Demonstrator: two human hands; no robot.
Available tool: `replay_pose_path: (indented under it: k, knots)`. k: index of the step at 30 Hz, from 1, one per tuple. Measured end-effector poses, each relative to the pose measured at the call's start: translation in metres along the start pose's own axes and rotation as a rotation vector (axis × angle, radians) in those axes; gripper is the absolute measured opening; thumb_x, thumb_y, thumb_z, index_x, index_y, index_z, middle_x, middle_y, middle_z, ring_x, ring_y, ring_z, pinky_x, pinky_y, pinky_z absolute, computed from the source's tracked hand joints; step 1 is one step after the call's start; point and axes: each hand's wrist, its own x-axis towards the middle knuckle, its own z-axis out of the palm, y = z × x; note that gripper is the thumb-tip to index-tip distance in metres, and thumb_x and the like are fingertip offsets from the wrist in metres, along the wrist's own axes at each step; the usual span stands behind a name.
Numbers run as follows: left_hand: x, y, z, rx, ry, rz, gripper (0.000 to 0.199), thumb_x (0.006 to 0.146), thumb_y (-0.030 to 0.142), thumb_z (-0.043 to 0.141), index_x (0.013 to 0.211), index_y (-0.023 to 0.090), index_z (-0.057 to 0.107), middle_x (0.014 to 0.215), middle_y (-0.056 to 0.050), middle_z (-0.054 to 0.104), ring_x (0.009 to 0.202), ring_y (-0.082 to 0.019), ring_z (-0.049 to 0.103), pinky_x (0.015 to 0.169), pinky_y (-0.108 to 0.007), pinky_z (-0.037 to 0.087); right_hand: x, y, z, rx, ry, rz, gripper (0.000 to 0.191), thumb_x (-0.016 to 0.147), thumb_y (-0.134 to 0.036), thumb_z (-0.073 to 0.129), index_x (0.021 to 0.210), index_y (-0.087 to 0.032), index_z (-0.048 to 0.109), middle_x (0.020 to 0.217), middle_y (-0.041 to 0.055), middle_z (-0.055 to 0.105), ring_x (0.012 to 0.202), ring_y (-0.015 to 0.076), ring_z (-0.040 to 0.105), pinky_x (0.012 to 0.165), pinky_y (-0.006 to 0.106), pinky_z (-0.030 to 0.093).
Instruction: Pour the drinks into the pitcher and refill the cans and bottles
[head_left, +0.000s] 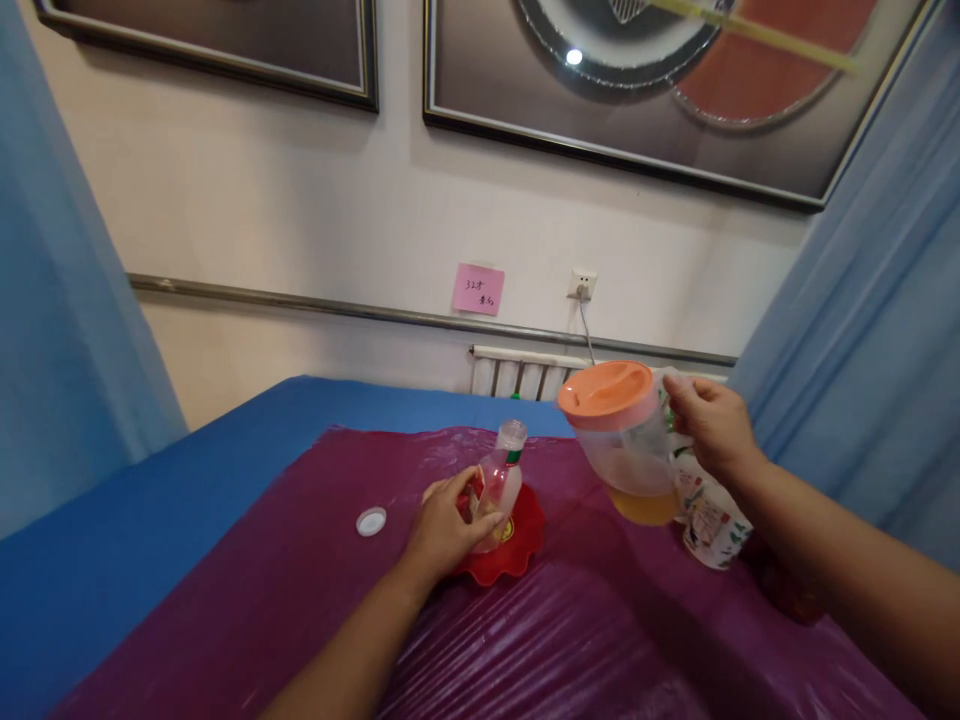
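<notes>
My left hand (pixel 450 520) is wrapped round a clear bottle (pixel 500 480) with an open mouth, which stands slightly tilted over a red scalloped plate (pixel 525 535). To the right, my right hand (pixel 709 415) grips the handle of a clear plastic pitcher (pixel 630 465) with an orange lid (pixel 609 392). The pitcher is tilted toward the bottle, apart from it, with yellowish liquid low inside. A white round cap (pixel 371 521) lies left of my left hand.
A patterned white container (pixel 712 525) stands behind the pitcher at the right, near a dark red object (pixel 795 595). Purple plastic sheeting (pixel 300 560) covers the blue table (pixel 259 420). Blue curtains hang on both sides; a wall with a socket is behind.
</notes>
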Motion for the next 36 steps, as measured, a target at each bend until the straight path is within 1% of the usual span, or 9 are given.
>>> replay_pose_path:
  k: [2,5,10,15,20,26,29,36]
  knots:
    - [-0.001,0.001,-0.001,0.01,-0.003,0.004,0.061,0.065,0.037,0.086,0.122,0.023,0.07,0.114,-0.01,0.077,0.104,-0.031,0.071,0.097,-0.046,0.052,0.005,-0.014,0.006,-0.057,-0.068,-0.035,0.058,0.069,-0.072,0.078,0.054,-0.022,0.052,0.044,-0.0049,0.044,0.042,0.0095,0.035,0.04,0.024,0.026]
    - [-0.002,0.003,-0.002,0.027,-0.007,0.014,0.062,0.065,0.037,0.086,0.123,0.024,0.07,0.113,-0.009,0.077,0.106,-0.032,0.07,0.099,-0.047,0.051,0.009,-0.026,0.015,-0.115,-0.134,-0.088,0.059,0.067,-0.073,0.078,0.053,-0.023,0.051,0.044,-0.0051,0.043,0.043,0.0098,0.034,0.041,0.025,0.025]
    - [-0.003,0.0,0.0,0.013,-0.036,0.014,0.063,0.066,0.037,0.084,0.125,0.024,0.069,0.113,-0.009,0.077,0.107,-0.032,0.07,0.097,-0.046,0.052,0.015,-0.038,0.026,-0.202,-0.178,-0.166,0.058,0.067,-0.075,0.076,0.056,-0.023,0.052,0.047,-0.0054,0.041,0.046,0.0101,0.033,0.044,0.026,0.026]
    - [-0.004,0.0,0.0,-0.003,-0.027,0.005,0.065,0.066,0.037,0.084,0.128,0.023,0.068,0.118,-0.01,0.076,0.108,-0.032,0.07,0.096,-0.045,0.053,0.018,-0.051,0.035,-0.212,-0.223,-0.193,0.06,0.065,-0.078,0.075,0.055,-0.024,0.05,0.048,-0.0054,0.039,0.047,0.0102,0.031,0.044,0.026,0.024]
    - [-0.005,0.002,0.0,0.016,-0.035,-0.007,0.064,0.066,0.036,0.084,0.127,0.023,0.069,0.116,-0.01,0.077,0.107,-0.032,0.07,0.096,-0.045,0.052,0.022,-0.057,0.038,-0.279,-0.26,-0.265,0.062,0.067,-0.077,0.074,0.053,-0.024,0.044,0.05,-0.0062,0.032,0.049,0.0096,0.028,0.045,0.026,0.022]
    - [-0.006,0.002,0.0,0.02,-0.022,0.001,0.063,0.065,0.038,0.084,0.126,0.025,0.07,0.114,-0.009,0.078,0.105,-0.032,0.071,0.094,-0.044,0.053,0.026,-0.062,0.041,-0.314,-0.309,-0.313,0.062,0.068,-0.075,0.073,0.052,-0.024,0.043,0.052,-0.0062,0.032,0.052,0.0098,0.028,0.047,0.026,0.022]
    - [-0.006,0.003,0.0,0.007,-0.014,0.005,0.065,0.065,0.039,0.084,0.127,0.024,0.07,0.116,-0.009,0.077,0.106,-0.033,0.07,0.096,-0.045,0.053,0.026,-0.065,0.042,-0.329,-0.345,-0.321,0.063,0.069,-0.076,0.072,0.053,-0.024,0.04,0.053,-0.0066,0.03,0.053,0.0094,0.027,0.047,0.026,0.021]
    - [-0.007,0.0,0.001,0.002,-0.015,0.014,0.066,0.067,0.038,0.083,0.13,0.023,0.069,0.12,-0.012,0.076,0.11,-0.034,0.069,0.096,-0.046,0.054,0.028,-0.069,0.043,-0.391,-0.355,-0.38,0.065,0.069,-0.079,0.07,0.053,-0.024,0.039,0.054,-0.0064,0.03,0.053,0.0097,0.027,0.048,0.026,0.021]
